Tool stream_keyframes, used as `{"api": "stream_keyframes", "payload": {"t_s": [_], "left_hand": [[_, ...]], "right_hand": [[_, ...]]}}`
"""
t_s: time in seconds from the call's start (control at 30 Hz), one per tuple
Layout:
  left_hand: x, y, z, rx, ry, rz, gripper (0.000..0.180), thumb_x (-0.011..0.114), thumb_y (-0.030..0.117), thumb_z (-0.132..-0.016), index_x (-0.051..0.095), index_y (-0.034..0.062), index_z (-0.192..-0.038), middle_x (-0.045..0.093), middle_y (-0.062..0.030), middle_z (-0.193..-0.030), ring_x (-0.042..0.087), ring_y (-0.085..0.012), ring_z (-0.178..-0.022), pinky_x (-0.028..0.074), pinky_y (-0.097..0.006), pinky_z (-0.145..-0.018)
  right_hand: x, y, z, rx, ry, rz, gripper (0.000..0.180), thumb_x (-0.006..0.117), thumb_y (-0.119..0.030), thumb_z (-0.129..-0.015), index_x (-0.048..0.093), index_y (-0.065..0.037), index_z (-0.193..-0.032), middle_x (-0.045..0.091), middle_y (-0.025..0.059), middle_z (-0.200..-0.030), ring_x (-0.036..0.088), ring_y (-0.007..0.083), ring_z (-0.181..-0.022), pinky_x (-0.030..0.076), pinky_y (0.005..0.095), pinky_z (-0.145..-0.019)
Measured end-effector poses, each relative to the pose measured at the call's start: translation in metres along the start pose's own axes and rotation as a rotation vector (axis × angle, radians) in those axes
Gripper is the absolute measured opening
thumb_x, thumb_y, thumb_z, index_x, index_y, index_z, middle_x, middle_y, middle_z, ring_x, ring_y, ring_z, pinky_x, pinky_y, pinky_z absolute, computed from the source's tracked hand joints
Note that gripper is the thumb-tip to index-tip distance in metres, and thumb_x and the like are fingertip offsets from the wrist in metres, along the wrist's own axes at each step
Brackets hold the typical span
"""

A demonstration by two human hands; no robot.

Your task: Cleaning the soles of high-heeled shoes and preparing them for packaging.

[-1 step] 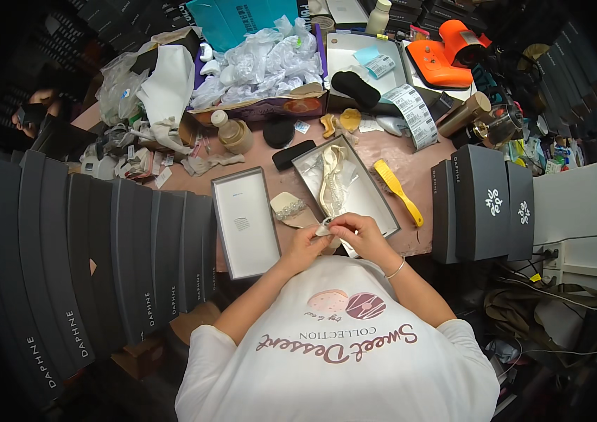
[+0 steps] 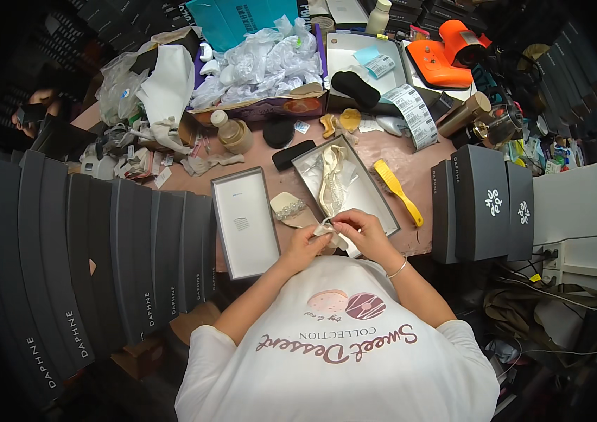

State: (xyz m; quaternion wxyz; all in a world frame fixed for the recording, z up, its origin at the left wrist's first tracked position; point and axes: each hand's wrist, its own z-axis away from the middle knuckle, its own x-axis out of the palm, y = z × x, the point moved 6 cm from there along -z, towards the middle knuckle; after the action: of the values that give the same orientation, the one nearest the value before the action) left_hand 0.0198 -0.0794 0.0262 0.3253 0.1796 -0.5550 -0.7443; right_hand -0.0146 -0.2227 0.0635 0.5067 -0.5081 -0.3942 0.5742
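Observation:
Close to my body, my left hand [image 2: 305, 249] and my right hand [image 2: 363, 233] meet with fingertips pinched on a small whitish piece [image 2: 326, 230], thin and creased, like paper or cloth. Something beige and something dark show just under it, mostly covered by my fingers. To the left of my hands lies a beige sandal [image 2: 290, 209] with a beaded strap. Beyond my hands an open shoebox [image 2: 377, 195] holds cream, shiny wrapped material [image 2: 333, 179]. The grey-edged box lid [image 2: 245, 239] lies left of the sandal, its white inside up.
A yellow brush [image 2: 398, 191] lies right of the shoebox. Dark shoeboxes stand in rows at left [image 2: 126, 253] and right [image 2: 481, 204]. Behind are a pump bottle [image 2: 232, 133], a carton of crumpled white plastic [image 2: 270, 67], a label strip [image 2: 413, 116] and an orange device [image 2: 446, 58].
My right fingers have shifted slightly to the right and up. The whitish piece between my hands now shows more spread out.

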Motion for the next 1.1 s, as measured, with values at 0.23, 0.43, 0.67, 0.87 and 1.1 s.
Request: {"api": "stream_keyframes", "payload": {"t_s": [0.23, 0.43, 0.67, 0.87, 1.1], "left_hand": [[-0.002, -0.004, 0.003, 0.022, 0.032, 0.021, 0.018, 0.059, 0.016, -0.093, 0.062, 0.0021, -0.103, 0.060, 0.0012, -0.079, 0.052, -0.0054, -0.064, 0.043, -0.021, -0.059], [-0.001, -0.001, 0.007, -0.010, 0.001, -0.091, 0.020, 0.059, 0.017, -0.093, 0.061, 0.0012, -0.104, 0.062, -0.0005, -0.080, 0.057, -0.0067, -0.068, 0.046, -0.022, -0.062], [0.001, -0.008, 0.008, -0.016, 0.065, -0.085, 0.020, 0.059, 0.017, -0.093, 0.057, 0.0015, -0.105, 0.061, -0.0016, -0.078, 0.057, -0.0073, -0.064, 0.047, -0.023, -0.060], [-0.003, -0.005, 0.006, -0.072, 0.124, -0.114, 0.014, 0.060, 0.015, -0.091, 0.052, 0.0044, -0.096, 0.057, 0.0001, -0.076, 0.053, -0.0050, -0.061, 0.043, -0.021, -0.054], [-0.002, -0.028, -0.004, -0.158, 0.070, 0.243, 0.024, 0.054, 0.005, -0.088, 0.056, 0.0040, -0.111, 0.058, -0.0009, -0.078, 0.052, -0.0060, -0.061, 0.045, -0.023, -0.057]], "right_hand": [[0.002, 0.009, -0.003, -0.034, -0.139, 0.133, 0.019, 0.064, -0.013, -0.085, 0.066, 0.001, -0.098, 0.067, 0.0148, -0.086, 0.063, 0.0207, -0.074, 0.049, 0.0309, -0.069], [0.007, 0.009, 0.000, -0.007, -0.146, 0.129, 0.016, 0.063, -0.011, -0.085, 0.064, 0.001, -0.094, 0.065, 0.0150, -0.080, 0.062, 0.0231, -0.069, 0.048, 0.0312, -0.065], [0.006, 0.002, -0.004, -0.023, -0.177, 0.219, 0.014, 0.061, -0.008, -0.084, 0.063, 0.002, -0.093, 0.063, 0.0140, -0.076, 0.059, 0.0216, -0.064, 0.047, 0.0303, -0.062], [0.001, 0.027, -0.002, 0.168, -0.032, -0.134, 0.011, 0.063, -0.005, -0.082, 0.063, 0.001, -0.092, 0.062, 0.0111, -0.075, 0.057, 0.0165, -0.063, 0.046, 0.0269, -0.059], [0.012, -0.018, 0.020, -0.287, 0.039, 0.323, 0.014, 0.066, -0.006, -0.079, 0.064, -0.002, -0.092, 0.060, 0.0117, -0.079, 0.061, 0.0248, -0.066, 0.049, 0.0315, -0.061]]}}
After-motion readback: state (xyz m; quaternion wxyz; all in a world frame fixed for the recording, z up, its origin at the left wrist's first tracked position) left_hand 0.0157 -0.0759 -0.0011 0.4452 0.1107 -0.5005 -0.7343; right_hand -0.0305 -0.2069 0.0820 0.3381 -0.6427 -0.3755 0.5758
